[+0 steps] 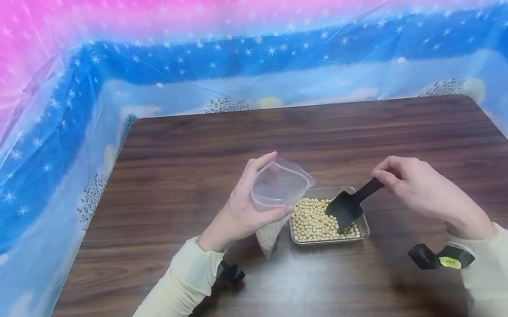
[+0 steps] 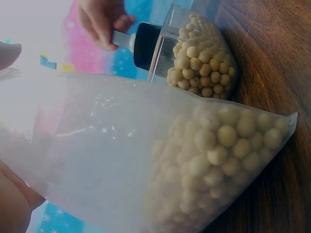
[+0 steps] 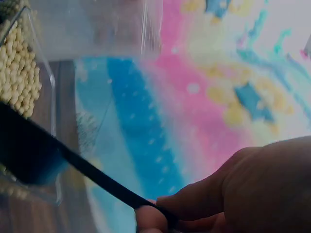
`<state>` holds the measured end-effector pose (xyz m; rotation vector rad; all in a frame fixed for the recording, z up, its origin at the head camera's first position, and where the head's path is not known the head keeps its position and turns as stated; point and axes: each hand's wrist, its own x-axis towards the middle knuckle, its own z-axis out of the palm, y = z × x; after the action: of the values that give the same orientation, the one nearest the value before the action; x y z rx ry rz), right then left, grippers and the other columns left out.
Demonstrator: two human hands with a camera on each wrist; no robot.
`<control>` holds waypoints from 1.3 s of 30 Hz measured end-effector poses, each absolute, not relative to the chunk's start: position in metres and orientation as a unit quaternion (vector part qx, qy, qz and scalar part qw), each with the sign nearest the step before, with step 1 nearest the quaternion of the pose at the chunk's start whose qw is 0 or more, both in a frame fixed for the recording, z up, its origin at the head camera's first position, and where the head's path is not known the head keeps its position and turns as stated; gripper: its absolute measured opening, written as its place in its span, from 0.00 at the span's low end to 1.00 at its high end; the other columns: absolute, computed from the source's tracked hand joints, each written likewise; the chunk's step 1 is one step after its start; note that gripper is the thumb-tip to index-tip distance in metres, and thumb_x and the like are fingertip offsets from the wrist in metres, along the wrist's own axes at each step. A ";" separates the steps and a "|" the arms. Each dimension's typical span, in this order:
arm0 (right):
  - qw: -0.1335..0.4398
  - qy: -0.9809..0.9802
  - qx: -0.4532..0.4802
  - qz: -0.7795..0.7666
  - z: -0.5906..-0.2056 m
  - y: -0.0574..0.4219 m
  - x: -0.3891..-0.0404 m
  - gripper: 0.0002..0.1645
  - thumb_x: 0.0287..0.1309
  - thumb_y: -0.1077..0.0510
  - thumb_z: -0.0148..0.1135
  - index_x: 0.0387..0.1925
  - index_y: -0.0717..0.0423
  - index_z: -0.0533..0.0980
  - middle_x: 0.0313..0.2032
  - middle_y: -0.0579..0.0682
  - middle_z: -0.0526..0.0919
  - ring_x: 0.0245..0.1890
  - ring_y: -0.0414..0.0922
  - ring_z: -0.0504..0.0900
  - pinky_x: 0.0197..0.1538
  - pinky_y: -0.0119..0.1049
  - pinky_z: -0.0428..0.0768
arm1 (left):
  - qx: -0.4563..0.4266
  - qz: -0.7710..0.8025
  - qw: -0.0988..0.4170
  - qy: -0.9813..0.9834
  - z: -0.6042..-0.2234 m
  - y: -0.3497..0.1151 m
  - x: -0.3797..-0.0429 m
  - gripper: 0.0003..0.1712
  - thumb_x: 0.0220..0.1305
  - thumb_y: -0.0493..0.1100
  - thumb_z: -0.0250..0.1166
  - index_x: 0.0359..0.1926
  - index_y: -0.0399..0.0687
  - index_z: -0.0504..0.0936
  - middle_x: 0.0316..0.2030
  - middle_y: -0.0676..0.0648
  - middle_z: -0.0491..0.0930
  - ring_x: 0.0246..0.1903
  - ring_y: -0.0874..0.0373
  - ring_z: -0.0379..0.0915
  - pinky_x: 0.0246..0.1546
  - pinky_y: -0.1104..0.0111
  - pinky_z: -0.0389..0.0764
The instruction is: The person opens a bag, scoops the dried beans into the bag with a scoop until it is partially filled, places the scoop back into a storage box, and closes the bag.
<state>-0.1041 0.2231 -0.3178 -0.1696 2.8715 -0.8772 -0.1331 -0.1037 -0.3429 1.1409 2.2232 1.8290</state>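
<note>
My left hand (image 1: 236,210) holds a clear plastic bag (image 1: 280,184) by its mouth, thumb and fingers spreading the rim wide. Round pale yellow beans fill the bag's lower part (image 2: 214,160), which reaches down to the table. Right beside it sits a clear rectangular container (image 1: 331,241) with many soybeans (image 1: 312,217) in it. My right hand (image 1: 422,191) pinches the handle of a black scoop (image 1: 346,208) between thumb and fingers. The scoop's blade slants down over the beans at the container's right side; what lies in the blade is hidden.
A dark wood-grain table (image 1: 179,162) lies under everything. Its back and sides are bordered by a pink and blue cloth (image 1: 241,50) with snowflakes. Each wrist wears a small black camera, such as the one (image 1: 422,257) at the right.
</note>
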 end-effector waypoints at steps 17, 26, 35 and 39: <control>0.216 0.841 -0.036 -0.495 -0.376 0.241 -0.139 0.14 0.73 0.61 0.44 0.48 0.70 0.70 0.28 0.54 0.73 0.27 0.42 0.72 0.32 0.35 0.78 | 0.394 0.572 -0.008 0.720 -0.372 -0.104 -0.149 0.54 0.49 0.38 0.77 0.73 0.57 0.55 0.57 0.47 0.67 0.54 0.50 0.68 0.48 0.57 0.82; 0.204 0.811 -0.025 -0.548 -0.387 0.251 -0.146 0.14 0.73 0.63 0.43 0.49 0.71 0.68 0.30 0.55 0.71 0.28 0.42 0.72 0.36 0.39 0.80 | 0.385 0.579 0.006 0.719 -0.346 -0.104 -0.133 0.50 0.49 0.31 0.74 0.70 0.38 0.56 0.56 0.36 0.66 0.53 0.39 0.68 0.48 0.48 0.81; 0.147 0.770 -0.022 -0.621 -0.367 0.263 -0.140 0.18 0.74 0.55 0.47 0.48 0.69 0.70 0.29 0.48 0.73 0.27 0.38 0.73 0.30 0.30 0.78 | 0.386 0.575 0.003 0.722 -0.341 -0.104 -0.130 0.49 0.50 0.31 0.73 0.70 0.38 0.57 0.55 0.36 0.67 0.53 0.40 0.67 0.51 0.50 0.79; 0.115 0.750 -0.020 -0.652 -0.353 0.265 -0.135 0.17 0.72 0.52 0.52 0.45 0.64 0.73 0.26 0.46 0.74 0.26 0.37 0.73 0.28 0.28 0.77 | 0.385 0.580 0.007 0.718 -0.341 -0.104 -0.130 0.48 0.50 0.31 0.73 0.69 0.38 0.57 0.55 0.35 0.66 0.53 0.39 0.67 0.50 0.49 0.80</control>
<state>-0.1354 0.2649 -0.3531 -0.0599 2.1971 -1.9098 -0.1303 -0.1044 -0.3412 1.2045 2.2458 1.8146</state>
